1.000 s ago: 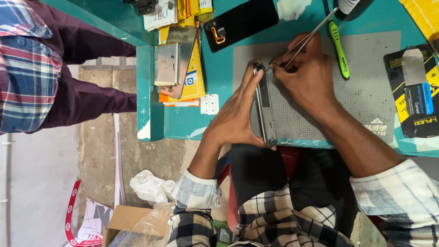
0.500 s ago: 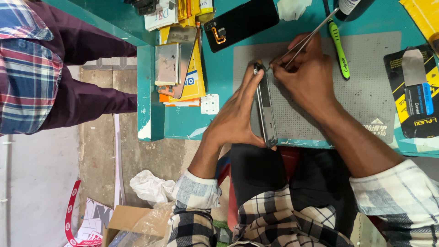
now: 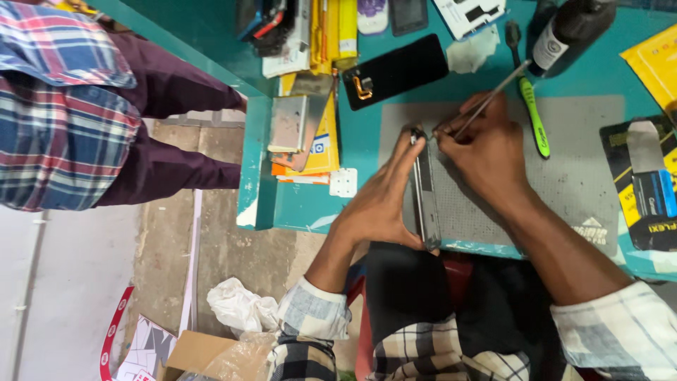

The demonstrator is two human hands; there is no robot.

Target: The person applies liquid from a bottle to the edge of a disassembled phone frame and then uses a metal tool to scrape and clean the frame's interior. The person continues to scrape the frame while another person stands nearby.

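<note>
My left hand point(image 3: 381, 204) is wrapped around the phone point(image 3: 425, 197), holding it up on its edge on the grey mat point(image 3: 578, 169). Right hand point(image 3: 486, 152) pinches metal tweezers point(image 3: 486, 106), tips right at the phone's top end.

Teal bench point(image 3: 296, 212): grey mat point(image 3: 585, 176), black phone point(image 3: 398, 70), green screwdriver point(image 3: 534, 116).
</note>
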